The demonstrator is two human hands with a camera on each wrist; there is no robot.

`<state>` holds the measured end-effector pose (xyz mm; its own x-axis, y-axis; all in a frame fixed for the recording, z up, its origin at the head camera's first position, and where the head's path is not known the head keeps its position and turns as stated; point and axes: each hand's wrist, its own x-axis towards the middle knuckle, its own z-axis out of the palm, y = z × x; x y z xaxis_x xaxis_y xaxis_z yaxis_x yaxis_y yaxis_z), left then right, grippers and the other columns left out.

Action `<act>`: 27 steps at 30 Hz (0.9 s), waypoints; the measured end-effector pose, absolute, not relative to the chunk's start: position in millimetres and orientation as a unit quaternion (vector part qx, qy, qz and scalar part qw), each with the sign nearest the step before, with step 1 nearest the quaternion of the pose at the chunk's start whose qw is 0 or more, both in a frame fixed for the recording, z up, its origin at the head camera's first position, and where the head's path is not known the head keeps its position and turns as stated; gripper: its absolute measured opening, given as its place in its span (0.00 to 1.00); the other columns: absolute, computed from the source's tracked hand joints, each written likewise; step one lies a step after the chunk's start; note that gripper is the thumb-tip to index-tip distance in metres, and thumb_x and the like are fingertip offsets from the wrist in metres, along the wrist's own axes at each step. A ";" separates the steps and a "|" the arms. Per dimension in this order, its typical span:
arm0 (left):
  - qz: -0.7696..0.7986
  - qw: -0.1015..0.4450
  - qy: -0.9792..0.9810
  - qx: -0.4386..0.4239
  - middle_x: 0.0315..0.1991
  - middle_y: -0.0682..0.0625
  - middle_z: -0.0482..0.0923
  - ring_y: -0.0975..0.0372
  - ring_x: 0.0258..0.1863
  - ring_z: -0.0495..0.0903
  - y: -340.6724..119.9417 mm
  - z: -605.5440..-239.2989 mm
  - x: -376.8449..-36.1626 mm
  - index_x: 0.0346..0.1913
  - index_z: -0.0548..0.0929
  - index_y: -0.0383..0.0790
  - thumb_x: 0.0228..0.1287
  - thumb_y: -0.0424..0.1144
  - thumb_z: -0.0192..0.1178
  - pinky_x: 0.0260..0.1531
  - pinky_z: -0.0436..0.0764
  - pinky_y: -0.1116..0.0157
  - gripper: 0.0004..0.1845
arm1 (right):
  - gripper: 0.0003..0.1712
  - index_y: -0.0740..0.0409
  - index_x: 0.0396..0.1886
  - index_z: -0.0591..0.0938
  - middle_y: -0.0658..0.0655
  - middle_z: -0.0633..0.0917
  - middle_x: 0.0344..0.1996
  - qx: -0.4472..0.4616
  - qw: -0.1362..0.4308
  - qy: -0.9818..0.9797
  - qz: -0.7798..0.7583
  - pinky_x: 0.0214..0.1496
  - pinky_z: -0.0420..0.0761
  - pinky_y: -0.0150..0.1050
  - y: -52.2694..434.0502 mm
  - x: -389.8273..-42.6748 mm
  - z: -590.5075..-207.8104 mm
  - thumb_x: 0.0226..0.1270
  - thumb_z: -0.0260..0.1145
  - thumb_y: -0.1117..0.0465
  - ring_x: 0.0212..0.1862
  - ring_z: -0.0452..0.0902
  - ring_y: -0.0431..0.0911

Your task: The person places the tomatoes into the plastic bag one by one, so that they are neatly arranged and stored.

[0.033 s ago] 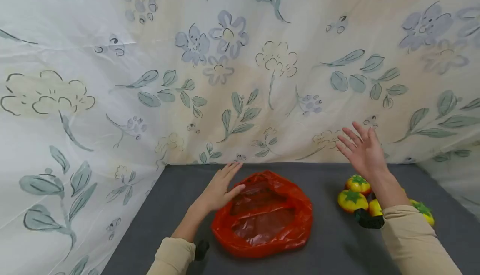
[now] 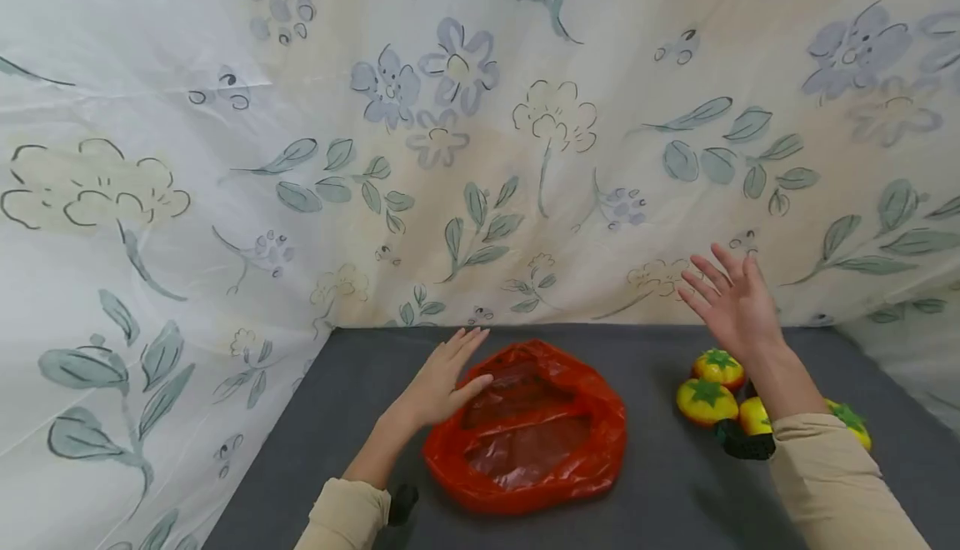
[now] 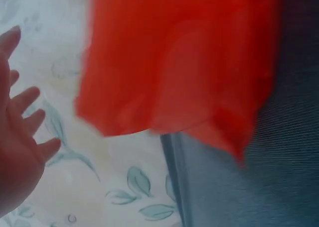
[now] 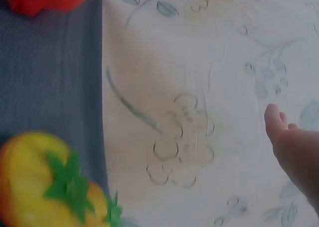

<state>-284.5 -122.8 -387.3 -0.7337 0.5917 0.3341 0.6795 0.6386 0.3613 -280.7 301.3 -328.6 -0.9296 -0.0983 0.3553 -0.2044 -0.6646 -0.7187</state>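
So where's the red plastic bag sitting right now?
In the head view the red plastic bag lies open in the middle of the grey mat, with the left hand resting at its left edge and the yellow toy fruits to its right.

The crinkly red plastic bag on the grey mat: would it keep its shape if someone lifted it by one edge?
Probably not. The thin, translucent red plastic bag lies crumpled and slumped, so it would likely sag. It looks empty, so probably very light.

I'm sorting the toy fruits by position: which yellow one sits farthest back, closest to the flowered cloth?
The yellow fruit just below the raised right hand; the other yellow fruits lie nearer the person, partly hidden by the sleeve.
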 end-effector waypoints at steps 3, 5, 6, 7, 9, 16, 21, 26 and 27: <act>-0.222 0.065 -0.900 -0.369 0.74 0.48 0.52 0.53 0.73 0.45 -120.0 -395.2 -273.9 0.76 0.53 0.47 0.71 0.55 0.49 0.66 0.48 0.45 0.36 | 0.34 0.41 0.76 0.49 0.50 0.50 0.72 0.189 0.036 -0.386 0.902 0.70 0.37 0.43 317.5 -271.6 -331.2 0.75 0.44 0.42 0.74 0.27 0.49; -0.213 0.052 -0.902 -0.371 0.74 0.49 0.53 0.54 0.73 0.45 -119.6 -401.4 -268.5 0.76 0.52 0.49 0.72 0.56 0.48 0.67 0.47 0.45 0.35 | 0.32 0.42 0.75 0.54 0.50 0.59 0.69 0.190 0.035 -0.373 0.908 0.70 0.41 0.42 327.0 -266.9 -333.5 0.75 0.45 0.43 0.74 0.31 0.49; -0.208 0.050 -0.904 -0.371 0.73 0.49 0.53 0.54 0.73 0.45 -119.9 -404.8 -266.6 0.76 0.52 0.49 0.72 0.56 0.47 0.67 0.47 0.45 0.35 | 0.31 0.43 0.75 0.56 0.51 0.63 0.67 0.194 0.028 -0.353 0.915 0.71 0.44 0.43 331.3 -265.0 -335.0 0.75 0.45 0.44 0.74 0.36 0.49; -0.203 0.047 -0.906 -0.367 0.73 0.50 0.53 0.54 0.73 0.45 -120.6 -407.6 -264.9 0.76 0.52 0.50 0.72 0.57 0.47 0.67 0.47 0.45 0.35 | 0.30 0.44 0.74 0.59 0.52 0.66 0.65 0.198 0.023 -0.339 0.920 0.71 0.47 0.43 335.4 -263.3 -336.5 0.76 0.46 0.45 0.73 0.43 0.50; -0.194 0.048 -0.912 -0.358 0.73 0.50 0.54 0.54 0.73 0.46 -122.6 -412.8 -262.5 0.76 0.52 0.50 0.72 0.57 0.47 0.67 0.47 0.45 0.35 | 0.29 0.46 0.72 0.63 0.54 0.70 0.62 0.205 0.007 -0.299 0.932 0.71 0.52 0.43 343.2 -260.4 -339.0 0.76 0.46 0.46 0.69 0.57 0.51; -0.168 0.095 -0.928 -0.319 0.70 0.47 0.61 0.52 0.72 0.49 -127.2 -421.5 -260.2 0.75 0.53 0.49 0.71 0.58 0.49 0.66 0.50 0.45 0.36 | 0.26 0.52 0.69 0.68 0.59 0.73 0.61 0.205 -0.015 -0.187 0.960 0.64 0.66 0.49 373.2 -248.9 -347.0 0.76 0.49 0.49 0.60 0.70 0.56; -0.167 0.117 -0.934 -0.294 0.70 0.45 0.61 0.50 0.71 0.52 -126.9 -420.4 -263.4 0.75 0.55 0.47 0.70 0.56 0.51 0.65 0.53 0.43 0.36 | 0.23 0.50 0.67 0.69 0.57 0.73 0.61 0.184 0.021 -0.185 0.965 0.63 0.67 0.49 392.5 -241.1 -357.9 0.77 0.49 0.53 0.59 0.72 0.55; -0.174 0.117 -0.938 -0.275 0.70 0.45 0.61 0.49 0.71 0.51 -124.8 -420.9 -267.3 0.75 0.56 0.46 0.69 0.56 0.52 0.65 0.52 0.43 0.36 | 0.20 0.48 0.65 0.70 0.57 0.76 0.57 0.149 0.058 -0.194 0.968 0.61 0.70 0.47 407.9 -234.1 -371.4 0.78 0.47 0.58 0.55 0.75 0.54; -0.176 0.117 -0.938 -0.274 0.70 0.45 0.61 0.49 0.71 0.51 -124.6 -421.5 -268.2 0.74 0.57 0.46 0.69 0.55 0.53 0.65 0.52 0.43 0.36 | 0.19 0.48 0.65 0.71 0.57 0.77 0.55 0.142 0.064 -0.198 0.968 0.60 0.71 0.47 410.5 -232.4 -374.0 0.78 0.47 0.59 0.54 0.76 0.54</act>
